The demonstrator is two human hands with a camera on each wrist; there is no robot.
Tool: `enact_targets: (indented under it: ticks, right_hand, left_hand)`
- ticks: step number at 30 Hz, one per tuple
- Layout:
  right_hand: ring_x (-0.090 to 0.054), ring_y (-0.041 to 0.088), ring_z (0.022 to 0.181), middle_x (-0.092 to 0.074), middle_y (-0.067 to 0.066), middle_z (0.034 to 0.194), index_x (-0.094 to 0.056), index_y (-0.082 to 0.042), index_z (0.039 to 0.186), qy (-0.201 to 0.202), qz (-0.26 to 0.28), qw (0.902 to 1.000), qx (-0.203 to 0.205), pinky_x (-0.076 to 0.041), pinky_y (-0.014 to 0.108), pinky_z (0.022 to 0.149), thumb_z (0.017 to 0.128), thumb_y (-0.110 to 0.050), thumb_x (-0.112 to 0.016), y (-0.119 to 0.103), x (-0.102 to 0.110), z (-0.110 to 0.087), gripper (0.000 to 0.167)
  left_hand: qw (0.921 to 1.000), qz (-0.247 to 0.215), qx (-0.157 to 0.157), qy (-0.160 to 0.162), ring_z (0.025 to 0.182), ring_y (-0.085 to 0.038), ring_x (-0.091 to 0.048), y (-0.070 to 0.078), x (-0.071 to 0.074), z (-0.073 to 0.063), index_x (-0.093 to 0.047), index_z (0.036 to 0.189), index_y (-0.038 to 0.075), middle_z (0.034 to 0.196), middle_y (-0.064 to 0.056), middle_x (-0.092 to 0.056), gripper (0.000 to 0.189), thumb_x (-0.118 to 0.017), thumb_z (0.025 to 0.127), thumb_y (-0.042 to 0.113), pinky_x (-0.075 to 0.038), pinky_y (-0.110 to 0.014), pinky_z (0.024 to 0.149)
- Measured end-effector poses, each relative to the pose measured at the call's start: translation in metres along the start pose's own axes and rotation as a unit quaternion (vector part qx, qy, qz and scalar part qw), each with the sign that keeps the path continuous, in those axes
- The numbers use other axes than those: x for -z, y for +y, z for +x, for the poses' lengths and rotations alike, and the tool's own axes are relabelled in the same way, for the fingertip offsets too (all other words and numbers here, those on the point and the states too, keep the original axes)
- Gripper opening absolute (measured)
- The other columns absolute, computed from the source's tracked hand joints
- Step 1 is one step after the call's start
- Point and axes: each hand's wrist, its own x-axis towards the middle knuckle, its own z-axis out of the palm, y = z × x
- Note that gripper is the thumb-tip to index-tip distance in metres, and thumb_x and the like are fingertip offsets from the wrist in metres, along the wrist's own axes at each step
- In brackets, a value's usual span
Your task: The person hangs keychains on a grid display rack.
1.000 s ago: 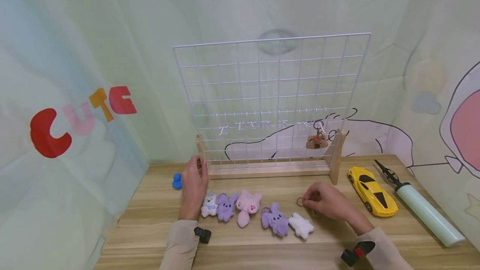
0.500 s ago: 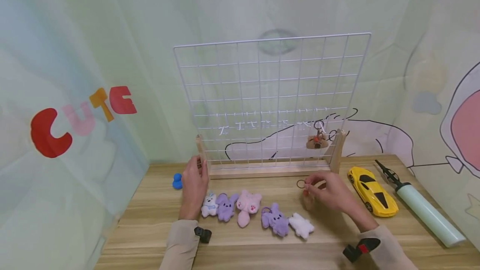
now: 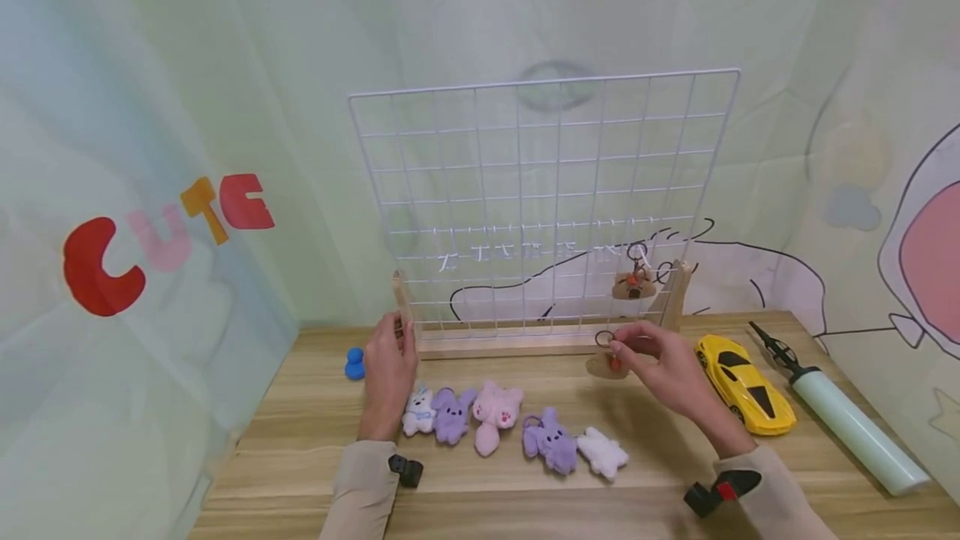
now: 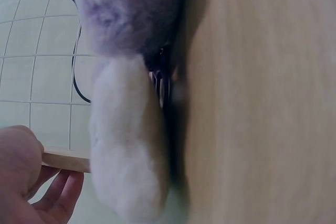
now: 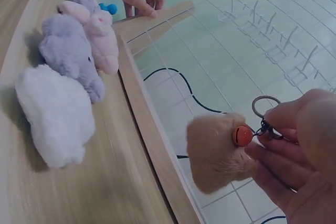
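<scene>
My right hand pinches a brown plush keychain by its chain. Its metal ring sticks up past the fingertips, and an orange bell hangs at the plush. In the head view it is raised in front of the rack's base. My left hand grips the left wooden post of the white wire grid rack, thumb on one side and fingers on the other. Another brown keychain hangs from a hook at the grid's right.
Along the table lie plush keychains: a small white one, two purple ones, a pink one and a white one. A yellow toy car and a pump lie right; a blue object sits left.
My right hand has lifted the brown keychain off the table and moved it forward toward the rack. The left hand has stayed on the post.
</scene>
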Motion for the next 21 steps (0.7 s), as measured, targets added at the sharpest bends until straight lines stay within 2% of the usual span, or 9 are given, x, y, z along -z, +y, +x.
enact_targets:
  ticks: [4, 6, 9, 13, 17, 21]
  right_hand:
    - [-0.080, 0.035, 0.109, -0.079, 0.012, 0.116, -0.074, -0.009, 0.117, 0.023, 0.013, 0.9996, 0.009, -0.069, 0.032, 0.087, 0.104, -0.016, -0.075, -0.003, 0.002, 0.002, 0.015]
    - [-0.081, 0.031, 0.104, -0.079, 0.013, 0.114, -0.073, -0.008, 0.116, 0.046, 0.018, 0.9987, 0.015, -0.067, 0.023, 0.082, 0.104, -0.017, -0.075, -0.006, 0.004, 0.004, 0.015]
    - [-0.080, 0.012, 0.095, -0.079, 0.013, 0.112, -0.073, -0.007, 0.116, 0.092, 0.023, 0.9952, 0.024, -0.064, 0.015, 0.078, 0.104, -0.018, -0.075, -0.011, 0.005, 0.008, 0.017]
    - [-0.072, -0.006, 0.088, -0.078, 0.013, 0.114, -0.074, -0.007, 0.117, 0.145, 0.031, 0.9888, 0.019, -0.063, 0.014, 0.072, 0.105, -0.022, -0.075, -0.020, 0.006, 0.013, 0.020]
    - [-0.073, -0.004, 0.087, -0.078, 0.010, 0.114, -0.074, -0.007, 0.118, 0.187, 0.063, 0.9800, 0.024, -0.062, 0.014, 0.071, 0.105, -0.023, -0.075, -0.030, 0.005, 0.016, 0.021]
    - [-0.075, -0.003, 0.092, -0.077, -0.003, 0.113, -0.076, -0.004, 0.118, 0.224, 0.112, 0.9671, 0.042, -0.063, 0.012, 0.078, 0.103, -0.018, -0.076, -0.041, 0.001, 0.021, 0.020]
  left_hand:
    - [1.0000, 0.003, 0.002, -0.005, 0.106, -0.041, -0.078, 0.001, 0.000, -0.001, -0.066, 0.123, -0.005, 0.117, -0.026, -0.074, 0.025, -0.065, 0.110, 0.016, -0.069, -0.050, 0.086]
    - [1.0000, 0.004, 0.004, -0.008, 0.107, -0.042, -0.077, 0.002, 0.001, -0.001, -0.066, 0.123, -0.005, 0.117, -0.026, -0.074, 0.026, -0.064, 0.110, 0.017, -0.069, -0.051, 0.086]
    - [0.9999, 0.003, 0.005, -0.010, 0.108, -0.042, -0.076, 0.003, 0.003, -0.001, -0.065, 0.124, -0.005, 0.117, -0.026, -0.073, 0.027, -0.063, 0.111, 0.018, -0.069, -0.052, 0.086]
    - [0.9999, 0.003, 0.006, -0.012, 0.108, -0.042, -0.077, 0.003, 0.003, -0.002, -0.065, 0.125, -0.006, 0.118, -0.026, -0.073, 0.027, -0.062, 0.111, 0.018, -0.069, -0.052, 0.085]
    - [0.9999, 0.005, 0.006, -0.012, 0.108, -0.042, -0.077, 0.002, 0.002, -0.002, -0.065, 0.124, -0.006, 0.118, -0.026, -0.073, 0.027, -0.062, 0.111, 0.017, -0.069, -0.051, 0.084]
    - [0.9999, 0.004, 0.005, -0.010, 0.108, -0.042, -0.077, 0.002, 0.002, -0.001, -0.065, 0.124, -0.005, 0.117, -0.026, -0.073, 0.026, -0.063, 0.111, 0.017, -0.069, -0.051, 0.084]
